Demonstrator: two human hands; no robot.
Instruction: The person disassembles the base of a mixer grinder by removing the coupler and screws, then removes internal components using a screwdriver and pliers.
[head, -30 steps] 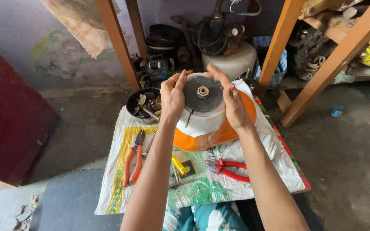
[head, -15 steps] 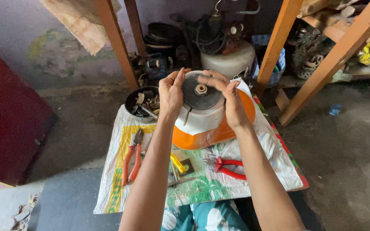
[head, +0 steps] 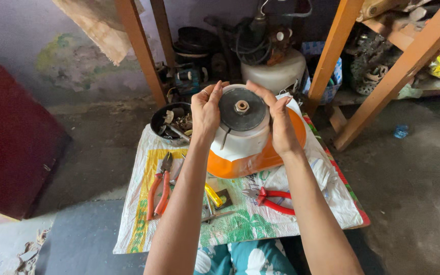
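Head view: a person seated on the floor holds a white-and-orange appliance base (head: pixel 245 145) tilted up over a printed woven sack (head: pixel 301 203), its black disc (head: pixel 242 108) with a small centre hub (head: pixel 241 106) facing the camera. The left hand (head: pixel 205 109) closes on the disc's left rim, fingers curled over its top edge; the right hand (head: pixel 280 122) clasps the right rim and the white body below it. Compared with a second ago, both hands have shifted only slightly around the disc, and the base sits in much the same tilt, so the work on the disc appears to be going on rather than finished. Left of the base lie orange-handled pliers (head: pixel 160 186) and a dark bowl of parts (head: pixel 171 122); below it, red-handled cutters (head: pixel 273 198) and a yellow-handled tool (head: pixel 213 195).
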